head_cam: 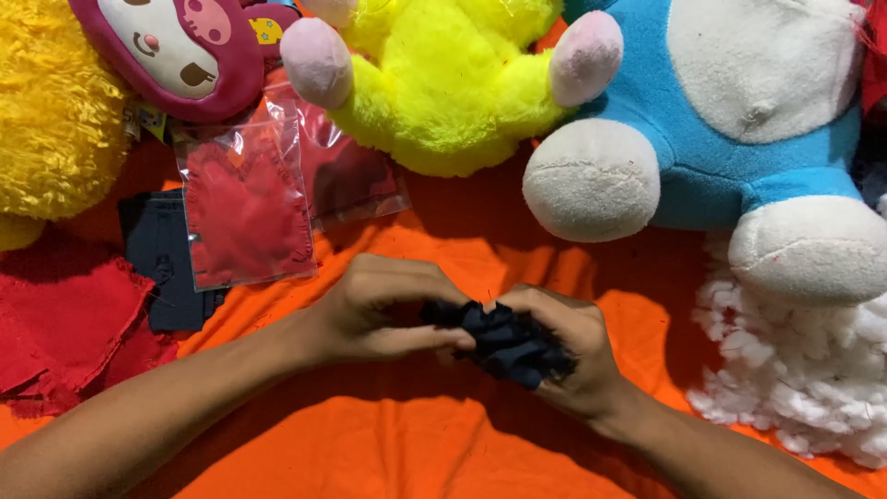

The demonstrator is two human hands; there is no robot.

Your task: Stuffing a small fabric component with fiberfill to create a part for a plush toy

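An orange cloth point(388, 444) covers the surface, plush toys lined along the far edge. Near the middle, the left hand point(379, 310) and right hand point(564, 356) close together on a crumpled dark fabric scrap point(504, 337) (fingers curled tight), apparently bunching it; next calls for keeping it compact

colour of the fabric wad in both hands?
Dark navy, nearly black: the fabric wad, pinched between left hand and right hand. Head view.
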